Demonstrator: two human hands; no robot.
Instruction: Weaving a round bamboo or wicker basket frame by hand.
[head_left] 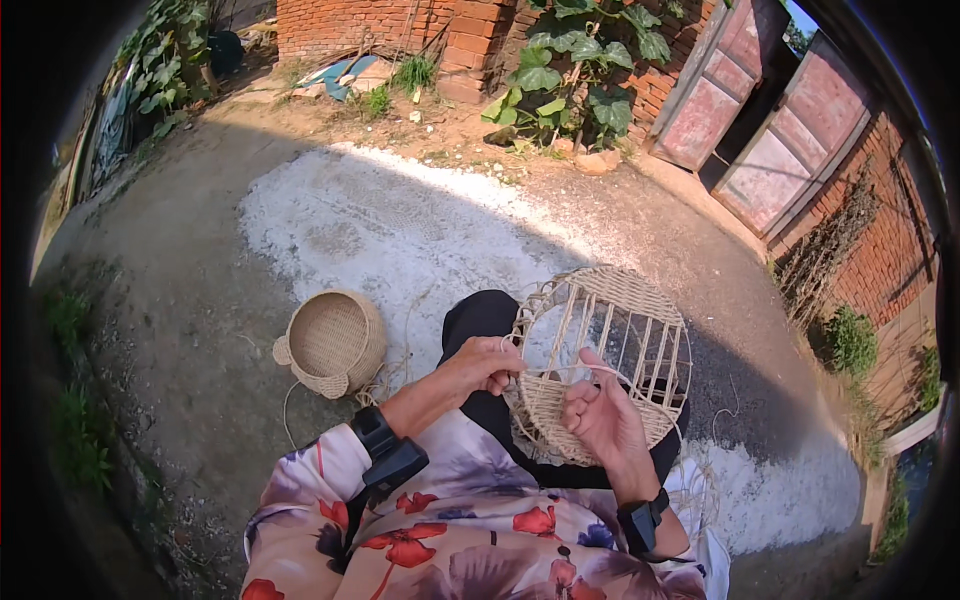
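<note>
A round, partly woven straw-coloured frame (628,292) rests on my lap, with bare parallel rods across its middle and woven bands at its far and near ends. At its left edge my left hand (482,366) is closed, fingertips pinching a thin pale cord. Above the near woven band, my right hand (608,415) has its fingers curled and its index finger raised along the cord (560,370), which runs between both hands. A finished-looking round woven basket (345,343) with small ear-like tabs stands on the ground to my left.
Loose cord strands (372,388) lie beside the basket, and more hang (705,490) by my right side. White powdery material (390,215) covers part of the ground ahead. Farther off are leafy plants (590,60), a brick wall (360,25) and a worn reddish metal door (800,140).
</note>
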